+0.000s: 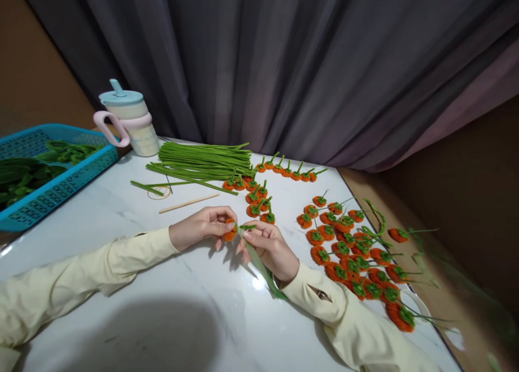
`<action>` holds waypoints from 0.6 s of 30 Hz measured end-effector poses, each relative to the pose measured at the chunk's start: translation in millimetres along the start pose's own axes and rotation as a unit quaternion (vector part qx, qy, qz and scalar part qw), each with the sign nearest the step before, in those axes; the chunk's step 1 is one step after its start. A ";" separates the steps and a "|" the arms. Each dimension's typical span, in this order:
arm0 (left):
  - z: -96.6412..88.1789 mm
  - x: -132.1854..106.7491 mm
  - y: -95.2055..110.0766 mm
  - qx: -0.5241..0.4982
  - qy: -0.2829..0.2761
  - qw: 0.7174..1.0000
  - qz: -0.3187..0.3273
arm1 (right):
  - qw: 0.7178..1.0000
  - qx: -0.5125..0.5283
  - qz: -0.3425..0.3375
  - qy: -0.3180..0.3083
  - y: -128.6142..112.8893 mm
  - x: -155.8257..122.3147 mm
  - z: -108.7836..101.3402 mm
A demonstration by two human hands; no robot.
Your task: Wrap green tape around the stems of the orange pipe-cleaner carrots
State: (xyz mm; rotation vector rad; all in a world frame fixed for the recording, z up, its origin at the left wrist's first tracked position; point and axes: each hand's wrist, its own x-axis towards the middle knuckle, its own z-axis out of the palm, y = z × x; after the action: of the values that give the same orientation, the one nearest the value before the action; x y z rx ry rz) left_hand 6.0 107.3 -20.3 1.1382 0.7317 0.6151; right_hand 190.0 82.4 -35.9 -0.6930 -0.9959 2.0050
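My left hand (208,224) grips a small orange fuzzy pumpkin (230,231) between thumb and fingers. A short green stem (248,227) sticks out of it to the right. Close beside it, my right hand (271,246) pinches a strip of green tape (259,266) at the stem. The tape's loose end trails under my right hand down to the table. Both hands are above the table, their fingertips nearly meeting. The exact spot where tape and stem join is partly covered by my fingers.
Several orange pumpkins (343,247) lie at the right, others (254,196) behind my hands. Green pipe cleaners (205,158) are bundled at the back, near a wooden stick (189,203). A lidded cup (140,128) and blue basket (73,183) stand left on the marble-look table (141,285).
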 end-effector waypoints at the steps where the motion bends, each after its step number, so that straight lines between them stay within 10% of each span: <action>1: 0.0 0.2 -1.1 0.007 0.002 1.000 0.010 | 1.000 0.001 -0.002 -0.002 -0.1 0.0 0.8; 18: -7.4 -0.1 -0.9 -0.024 -0.071 0.996 -0.039 | 0.992 -0.117 -0.046 0.029 3.5 -5.5 6.4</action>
State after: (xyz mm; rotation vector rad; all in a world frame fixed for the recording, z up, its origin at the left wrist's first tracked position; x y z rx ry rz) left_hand 0.2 111.2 -22.9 1.0921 0.6322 0.4782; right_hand 186.9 73.9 -34.7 -0.8101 -1.2183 1.7968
